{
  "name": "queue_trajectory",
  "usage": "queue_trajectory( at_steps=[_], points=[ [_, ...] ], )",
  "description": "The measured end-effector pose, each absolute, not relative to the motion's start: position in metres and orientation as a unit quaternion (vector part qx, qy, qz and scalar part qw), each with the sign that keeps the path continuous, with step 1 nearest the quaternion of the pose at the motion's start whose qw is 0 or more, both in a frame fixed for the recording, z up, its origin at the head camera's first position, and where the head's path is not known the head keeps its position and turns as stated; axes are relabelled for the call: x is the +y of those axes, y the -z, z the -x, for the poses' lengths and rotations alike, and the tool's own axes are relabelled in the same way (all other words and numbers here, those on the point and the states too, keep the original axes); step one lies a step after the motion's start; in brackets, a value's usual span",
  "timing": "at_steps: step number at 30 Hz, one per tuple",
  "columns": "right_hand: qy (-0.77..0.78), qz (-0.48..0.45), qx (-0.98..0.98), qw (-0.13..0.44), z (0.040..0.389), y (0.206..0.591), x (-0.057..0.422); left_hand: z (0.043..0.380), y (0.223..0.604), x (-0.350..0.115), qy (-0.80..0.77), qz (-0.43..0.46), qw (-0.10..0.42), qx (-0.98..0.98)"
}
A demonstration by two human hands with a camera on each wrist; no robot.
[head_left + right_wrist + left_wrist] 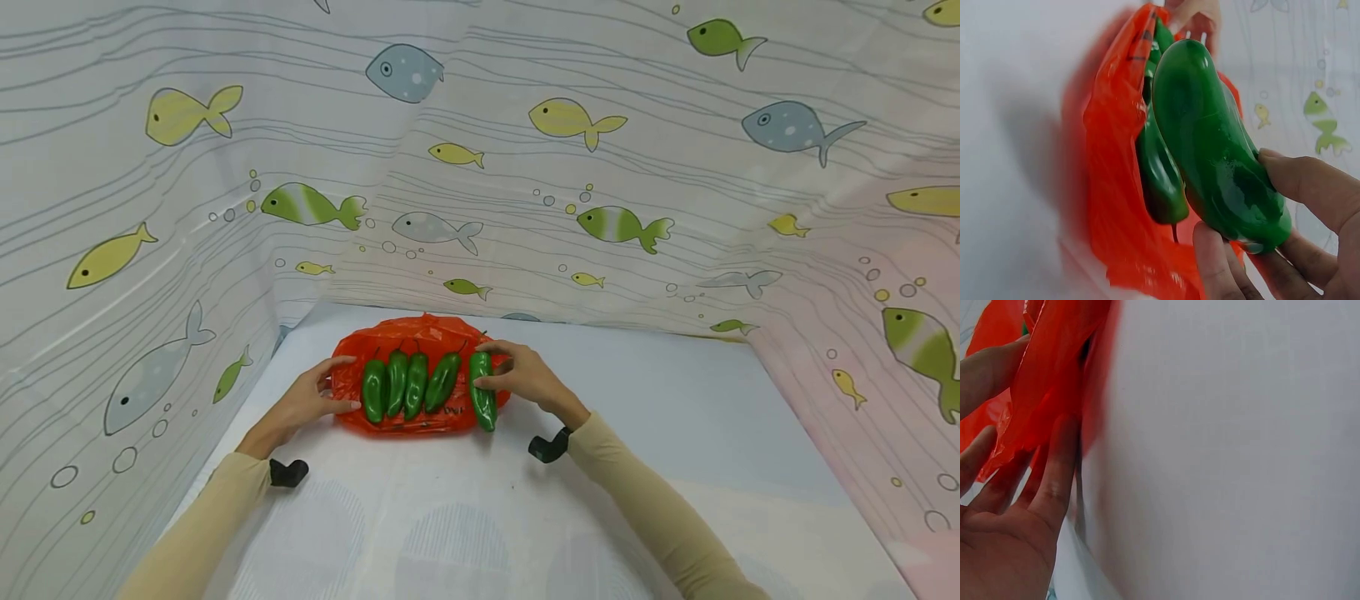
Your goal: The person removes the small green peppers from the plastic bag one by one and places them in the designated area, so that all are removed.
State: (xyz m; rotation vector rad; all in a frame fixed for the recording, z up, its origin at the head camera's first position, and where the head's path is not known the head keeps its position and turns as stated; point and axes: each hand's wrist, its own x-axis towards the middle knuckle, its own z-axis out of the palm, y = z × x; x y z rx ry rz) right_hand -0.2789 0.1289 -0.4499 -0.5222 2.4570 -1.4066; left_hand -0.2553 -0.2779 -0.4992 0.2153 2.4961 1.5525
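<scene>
In the head view, my right hand point(521, 377) grips one green pepper point(483, 392) at the right end of a row. The right wrist view shows this pepper point(1210, 144) between thumb and fingers, with another pepper point(1163, 172) behind it. Several more green peppers point(415, 387) lie side by side on an orange-red plastic bag point(435, 427), stems pointing away from me. My left hand point(307, 398) is at the bag's left edge, thumb and fingers spread apart. Its fairly straight fingers touch the bag plastic point(1054, 369) in the left wrist view.
Under the bag is a white table point(420, 483) with pale round prints. Fish-patterned sheeting point(517, 183) surrounds it at the back and both sides. A black wrist device point(551, 446) sits at my right cuff, and a similar black device point(288, 473) at my left.
</scene>
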Motion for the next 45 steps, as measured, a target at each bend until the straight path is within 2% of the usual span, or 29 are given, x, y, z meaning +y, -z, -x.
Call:
queue_trajectory(
  at_steps=[21,45],
  points=[
    [0.500,0.144,0.851,0.077,0.284,0.454,0.171,0.256,0.502,-0.278,-0.530,-0.083,0.088,0.839],
    [0.479,0.104,0.869,0.065,0.288,0.460,0.214,0.255,0.500,-0.279,-0.528,-0.077,0.098,0.840]
  ],
)
